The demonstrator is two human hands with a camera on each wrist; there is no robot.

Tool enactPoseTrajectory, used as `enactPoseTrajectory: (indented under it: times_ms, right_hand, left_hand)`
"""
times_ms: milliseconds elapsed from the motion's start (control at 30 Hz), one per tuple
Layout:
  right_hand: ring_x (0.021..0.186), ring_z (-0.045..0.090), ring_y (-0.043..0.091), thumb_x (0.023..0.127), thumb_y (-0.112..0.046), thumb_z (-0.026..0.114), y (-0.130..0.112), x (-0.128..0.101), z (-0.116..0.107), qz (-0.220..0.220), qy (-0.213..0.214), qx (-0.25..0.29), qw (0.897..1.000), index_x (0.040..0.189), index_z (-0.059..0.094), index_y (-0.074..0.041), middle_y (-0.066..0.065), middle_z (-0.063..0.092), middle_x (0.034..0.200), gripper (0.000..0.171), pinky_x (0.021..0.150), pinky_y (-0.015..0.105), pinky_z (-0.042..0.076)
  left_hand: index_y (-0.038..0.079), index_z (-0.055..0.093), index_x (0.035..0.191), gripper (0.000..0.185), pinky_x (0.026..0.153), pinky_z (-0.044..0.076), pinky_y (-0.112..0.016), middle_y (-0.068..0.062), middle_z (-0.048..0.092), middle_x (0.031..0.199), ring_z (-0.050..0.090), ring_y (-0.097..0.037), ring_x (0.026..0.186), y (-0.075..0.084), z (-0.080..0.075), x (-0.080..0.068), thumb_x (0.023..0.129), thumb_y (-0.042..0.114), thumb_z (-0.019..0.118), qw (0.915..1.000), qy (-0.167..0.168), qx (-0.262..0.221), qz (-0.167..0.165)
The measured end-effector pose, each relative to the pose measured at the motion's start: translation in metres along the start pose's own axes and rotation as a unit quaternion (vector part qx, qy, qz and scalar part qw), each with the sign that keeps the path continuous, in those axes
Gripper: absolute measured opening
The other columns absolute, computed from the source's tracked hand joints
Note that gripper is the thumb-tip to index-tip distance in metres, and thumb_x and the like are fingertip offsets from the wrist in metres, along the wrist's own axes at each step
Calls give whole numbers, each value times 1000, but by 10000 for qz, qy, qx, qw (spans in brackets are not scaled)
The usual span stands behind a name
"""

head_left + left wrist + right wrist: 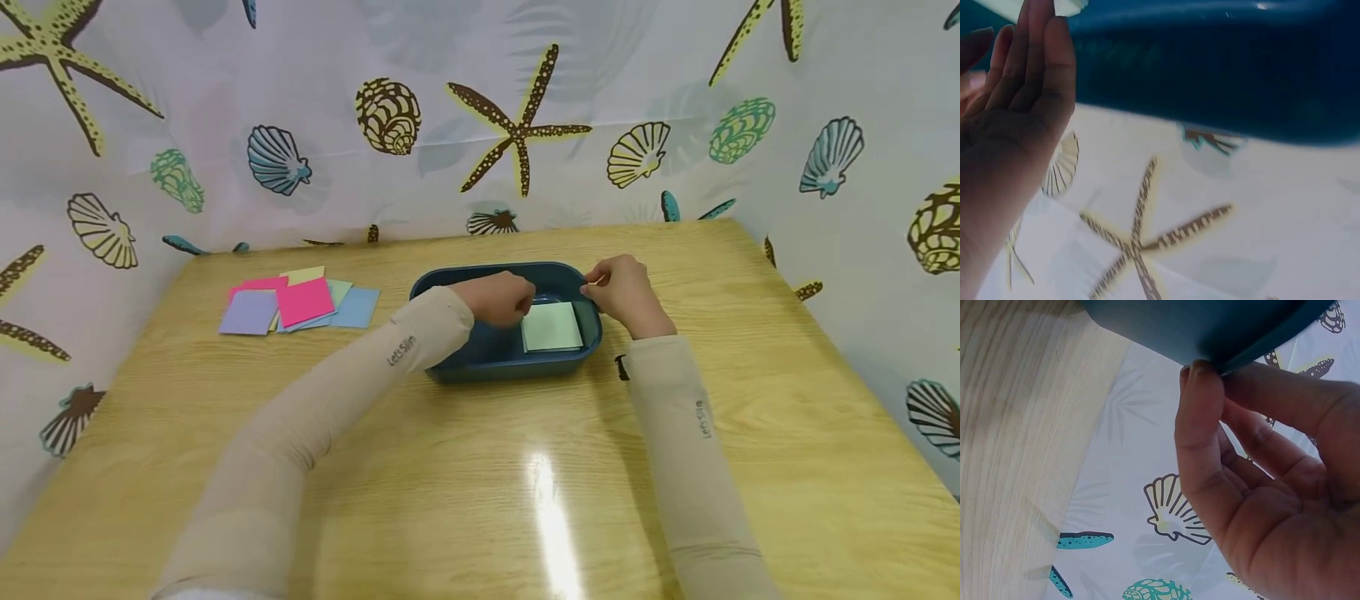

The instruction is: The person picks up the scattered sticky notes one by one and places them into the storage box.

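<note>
Both hands at the blue tub on the table

Head view: the left hand reaches into the blue tub mid-table, beside a pale green sheet. Left wrist view: fingers straight together, seemingly touching paper. Right wrist view: the right hand pinches the tub's rim.

We take the plastic bin as our landmark; it sits on the wooden table toward the far edge. In the bin lies a paper square, toward its right side. Our left hand reaches into the bin just left of that square, and our right hand is at the bin's right rim. Well to the left of the bin, a spread of paper squares lies on the table. Behind the bin hangs the printed curtain.
</note>
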State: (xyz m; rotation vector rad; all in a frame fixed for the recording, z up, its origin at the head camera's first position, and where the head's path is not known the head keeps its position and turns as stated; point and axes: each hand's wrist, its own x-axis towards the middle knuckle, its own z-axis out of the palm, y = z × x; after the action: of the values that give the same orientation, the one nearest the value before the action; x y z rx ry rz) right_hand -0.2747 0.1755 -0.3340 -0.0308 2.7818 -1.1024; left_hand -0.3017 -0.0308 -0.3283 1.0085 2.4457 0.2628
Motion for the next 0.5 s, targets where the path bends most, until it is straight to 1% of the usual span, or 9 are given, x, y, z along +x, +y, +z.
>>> enactPoseTrajectory:
  times_ms: [67,133,167,200,233,300,367,433,500]
  right_hand:
    - [83,67,32,94,-6,59,1,-1,0,28,-20,23,10000,114,63,9,25,58,103,26,68,30,53]
    - [83,67,32,94,-6,59,1,-1,0,35,-48,34,10000,115,63,9,25,58,103,26,69,30,53]
    - [82,67,32,94,-6,59,0,-1,1,30,-51,31,10000,115,63,9,25,58,103,26,69,30,53]
    - [82,67,32,94,-6,59,0,-1,1,24,-50,19,10000,114,63,9,25,58,102,26,69,30,53]
    - [81,67,32,94,-6,59,0,-1,2,15,-44,15,10000,114,63,9,25,58,102,26,69,30,53]
    - [82,67,32,94,-6,59,-1,-1,3,-7,-36,-10,10000,114,63,9,25,58,103,26,69,31,53]
    - [83,66,32,94,-6,59,-1,-1,3,-19,-32,-33,10000,114,63,9,25,58,104,25,69,31,54]
    - [84,65,32,95,-6,58,-2,-1,3,-13,-36,-51,10000,114,62,9,25,58,105,26,70,32,53]
    - [85,65,33,95,-6,58,-1,-1,3,-9,-29,-83,10000,115,62,9,25,57,105,26,70,31,53]
  left_hand:
    - [-1,60,110,19,75,43,-31,-9,59,98,49,-19,80,-7,-8,-14,97,6,48,9991,333,-190,207]
    - [-1,60,106,15,77,44,-32,-10,59,97,50,-20,82,-20,-16,-33,96,5,50,9954,764,-447,365]
    - [-2,60,104,14,78,45,-34,-11,60,97,52,-22,83,-28,-20,-44,95,4,52,9921,1034,-537,455]
    - [-1,60,102,12,79,46,-35,-12,61,97,54,-23,84,-39,-23,-55,93,3,53,9887,1282,-608,473]
    - [-1,60,101,11,80,47,-36,-13,61,97,56,-24,86,-50,-26,-67,92,2,54,9853,1506,-692,411]
    - [-1,60,99,10,82,48,-41,-15,62,98,59,-27,90,-77,-31,-92,91,0,55,9786,1899,-788,109]
    - [-2,59,99,11,86,47,-45,-18,62,101,59,-31,95,-107,-34,-117,89,0,56,9745,2071,-756,-405]
    - [-4,58,104,15,91,45,-48,-21,61,107,57,-36,103,-139,-32,-138,90,0,56,9741,1900,-658,-1038]
    - [-9,55,112,25,96,41,-52,-26,58,116,52,-40,112,-170,-24,-155,90,3,57,9741,1534,-458,-1599]
